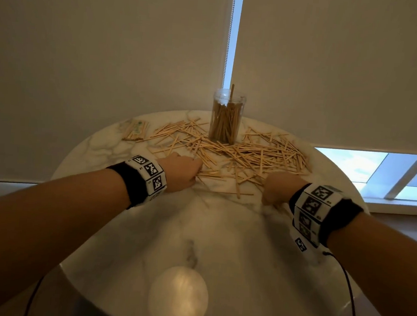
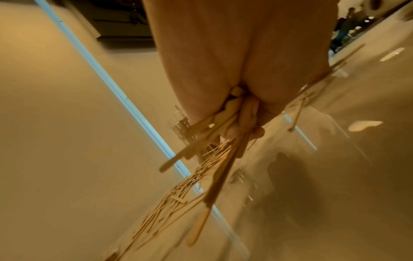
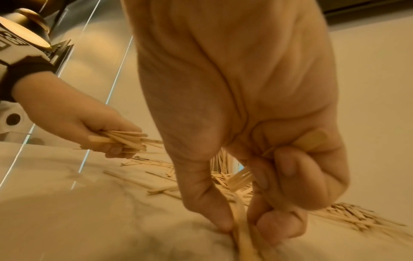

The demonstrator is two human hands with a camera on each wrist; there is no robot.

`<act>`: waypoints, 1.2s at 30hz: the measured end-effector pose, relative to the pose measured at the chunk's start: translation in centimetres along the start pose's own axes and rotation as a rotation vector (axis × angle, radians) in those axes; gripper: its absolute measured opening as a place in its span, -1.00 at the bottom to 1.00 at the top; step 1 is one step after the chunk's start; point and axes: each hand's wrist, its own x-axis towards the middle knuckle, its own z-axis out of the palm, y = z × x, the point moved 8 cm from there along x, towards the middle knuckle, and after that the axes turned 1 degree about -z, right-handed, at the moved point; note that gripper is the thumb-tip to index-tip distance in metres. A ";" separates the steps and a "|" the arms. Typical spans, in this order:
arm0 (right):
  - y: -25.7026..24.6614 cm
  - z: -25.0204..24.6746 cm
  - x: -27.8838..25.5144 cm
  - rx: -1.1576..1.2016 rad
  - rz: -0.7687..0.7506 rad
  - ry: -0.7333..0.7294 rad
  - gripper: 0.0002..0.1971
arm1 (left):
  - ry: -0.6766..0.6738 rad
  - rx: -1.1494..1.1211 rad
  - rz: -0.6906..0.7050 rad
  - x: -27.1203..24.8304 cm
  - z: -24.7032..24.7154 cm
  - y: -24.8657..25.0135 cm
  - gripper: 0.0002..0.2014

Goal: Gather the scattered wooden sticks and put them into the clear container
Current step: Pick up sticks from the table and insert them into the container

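Both hands grip sticks near the table's middle, the left hand [image 1: 180, 170] a fanned bundle, the right hand [image 1: 278, 188] a few, while the upright container [image 1: 227, 117] stands beyond at the far edge, nearer the left.

Round table [image 1: 221, 233] with a white marble top, grey and amber veining; surface glossy, with one bright round lamp reflection [image 1: 178, 295] near its front edge. Behind the table: two beige roller blinds, left blind [image 1: 97, 62] and right blind [image 1: 346, 69], lowered over the window. A narrow vertical gap [image 1: 233, 35] between them shows daylight, with a bead chain [image 1: 229, 34] hanging along it. The right blind stops short of the sill; the exposed window strip [image 1: 376, 171] shows blue sky, cloud and a slanted white frame member. A small lit strip of glass also shows at the lower left blind edge. Room light is warm and dim
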 end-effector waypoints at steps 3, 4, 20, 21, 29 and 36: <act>-0.1 0.0 -0.5 0.018 -0.002 0.027 -0.73 | 0.074 -0.029 -0.034 -0.2 -1.5 -0.1 -0.80; -0.1 0.0 -0.7 0.029 0.003 0.033 -0.74 | 0.096 -0.056 -0.052 -0.3 -1.9 -0.2 -0.81; -1.0 2.1 -2.6 -0.001 -0.075 0.077 -0.69 | 0.331 -0.951 -0.178 -0.7 -4.8 0.4 -0.77; -0.8 2.2 -2.8 0.007 -0.072 0.065 -0.68 | 0.312 -1.046 -0.190 -0.6 -4.3 0.3 -0.79; 1.1 -0.3 -3.0 0.637 -0.031 0.092 -0.63 | 0.311 -1.393 -0.254 -1.1 -3.6 1.2 -0.72; -2.9 -4.1 -5.3 0.975 -0.170 0.237 -0.70 | 0.200 -1.437 -0.117 -0.8 -4.0 4.5 -0.27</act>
